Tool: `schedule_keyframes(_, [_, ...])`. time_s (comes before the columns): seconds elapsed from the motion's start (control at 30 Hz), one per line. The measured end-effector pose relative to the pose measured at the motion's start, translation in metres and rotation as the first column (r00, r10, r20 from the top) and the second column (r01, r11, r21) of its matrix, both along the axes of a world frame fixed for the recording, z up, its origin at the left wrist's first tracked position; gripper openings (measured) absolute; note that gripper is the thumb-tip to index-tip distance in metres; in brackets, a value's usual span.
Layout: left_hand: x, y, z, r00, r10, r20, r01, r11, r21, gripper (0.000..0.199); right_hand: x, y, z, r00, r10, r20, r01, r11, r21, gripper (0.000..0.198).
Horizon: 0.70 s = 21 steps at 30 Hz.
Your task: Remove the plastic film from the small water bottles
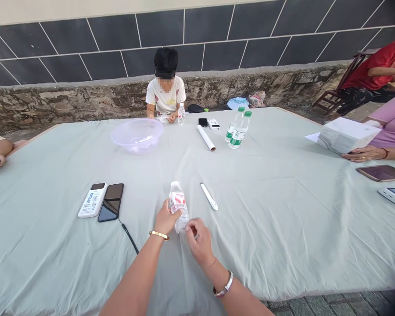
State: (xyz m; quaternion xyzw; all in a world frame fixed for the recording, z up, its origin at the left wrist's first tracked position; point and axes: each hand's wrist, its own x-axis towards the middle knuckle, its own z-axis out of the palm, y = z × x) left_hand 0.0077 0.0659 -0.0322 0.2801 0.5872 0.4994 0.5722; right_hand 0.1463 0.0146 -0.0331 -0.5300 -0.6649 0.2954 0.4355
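Note:
A small clear plastic bottle with a white cap and a red-and-white label lies tilted on the cloth in front of me. My left hand is wrapped round its left side, the thumb across the label. Close to the bottle's base, my right hand has thumb and fingers pinched together. Loose clear film seems to show at the base; whether those fingers grip it is hard to make out. A slim white tool, like a utility knife, lies right of the bottle.
A phone and white power bank lie left. Farther back are a clear basin, a white roll and two green-capped bottles. A person sits opposite; another's hand holds a white box at right.

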Motion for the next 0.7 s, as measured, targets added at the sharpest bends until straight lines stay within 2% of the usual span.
schedule_keyframes(0.07, [0.002,-0.002,0.001,0.996,-0.008,-0.088,0.005,0.999,-0.039,0.061,0.003,0.013,0.003,0.996,-0.079,0.046,0.081,0.996,-0.041,0.032])
schedule_keyframes(0.13, [0.002,-0.006,0.005,0.990,0.003,-0.142,-0.012,0.998,-0.060,0.061,0.003,0.024,0.004,0.997,-0.010,0.073,0.020,0.991,-0.130,0.055])
schedule_keyframes(0.2, [0.001,-0.011,0.012,0.990,0.020,-0.138,-0.028,0.998,-0.052,0.060,0.001,0.030,0.003,0.998,0.058,-0.009,-0.058,0.970,-0.236,0.067])
schedule_keyframes(0.27, [-0.001,-0.017,0.018,0.993,0.043,-0.108,-0.048,0.998,-0.043,0.061,-0.001,0.030,0.000,0.979,0.050,-0.198,-0.113,0.941,-0.320,0.065])
schedule_keyframes(0.33, [-0.002,-0.021,0.022,0.996,0.065,-0.061,-0.070,0.994,-0.079,0.062,-0.004,0.023,-0.003,0.922,0.017,-0.386,-0.162,0.924,-0.346,0.056])
schedule_keyframes(0.43, [0.000,-0.025,0.020,0.992,0.003,0.127,0.012,0.993,-0.116,0.056,-0.008,0.011,-0.002,0.884,0.032,-0.467,-0.193,0.934,-0.301,0.055])
schedule_keyframes(0.53, [0.004,-0.027,0.015,0.937,0.008,0.350,0.012,0.999,-0.053,0.049,-0.001,0.016,0.006,0.935,0.177,-0.308,-0.276,0.908,-0.316,0.055])
schedule_keyframes(0.6, [0.006,-0.028,0.013,0.910,0.079,0.407,-0.057,0.996,-0.066,0.046,0.014,0.035,0.013,0.977,0.195,-0.083,-0.212,0.924,-0.319,0.043])
schedule_keyframes(0.63, [0.006,-0.029,0.013,0.903,0.102,0.418,-0.074,0.994,-0.083,0.046,0.023,0.049,0.015,0.991,0.117,0.066,-0.095,0.959,-0.269,0.039])
schedule_keyframes(0.67, [0.006,-0.030,0.014,0.900,0.112,0.421,-0.081,0.993,-0.091,0.046,0.033,0.064,0.017,0.973,-0.027,0.230,0.068,0.982,-0.174,0.035])
schedule_keyframes(0.7, [0.007,-0.031,0.014,0.901,0.113,0.419,-0.083,0.993,-0.090,0.046,0.042,0.079,0.017,0.912,-0.155,0.379,0.204,0.975,-0.091,0.033])
